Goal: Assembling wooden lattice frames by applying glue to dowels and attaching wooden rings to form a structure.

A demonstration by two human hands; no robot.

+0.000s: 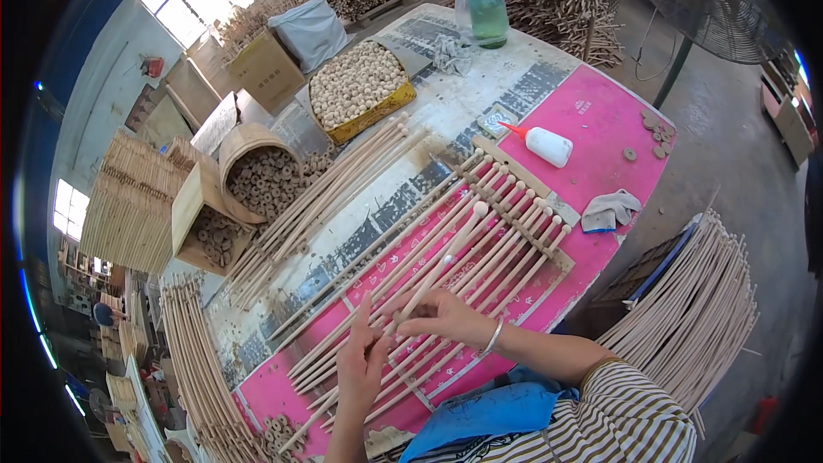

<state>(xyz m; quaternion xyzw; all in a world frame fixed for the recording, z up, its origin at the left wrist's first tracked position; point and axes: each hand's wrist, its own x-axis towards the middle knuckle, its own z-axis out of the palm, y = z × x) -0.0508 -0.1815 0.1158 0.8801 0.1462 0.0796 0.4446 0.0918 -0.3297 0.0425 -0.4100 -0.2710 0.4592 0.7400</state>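
Your right hand (441, 315) pinches a ball-tipped stick (464, 235). I cannot tell whether your left hand (361, 367) grips it.

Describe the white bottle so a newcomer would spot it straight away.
On the big table, find the pink covering toward the right. The white bottle lies on its side there. Unlike the upright, blue-topped green bottle farther back, it has a pointed red tip.

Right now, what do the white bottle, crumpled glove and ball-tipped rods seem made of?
White bottle: probably plastic, with smooth, evenly opaque walls.
Glove: likely fabric, matte and softly wrinkled.
Ball-tipped rods: apparently wood, pale tan and matte; a clear coating can't be ruled out.
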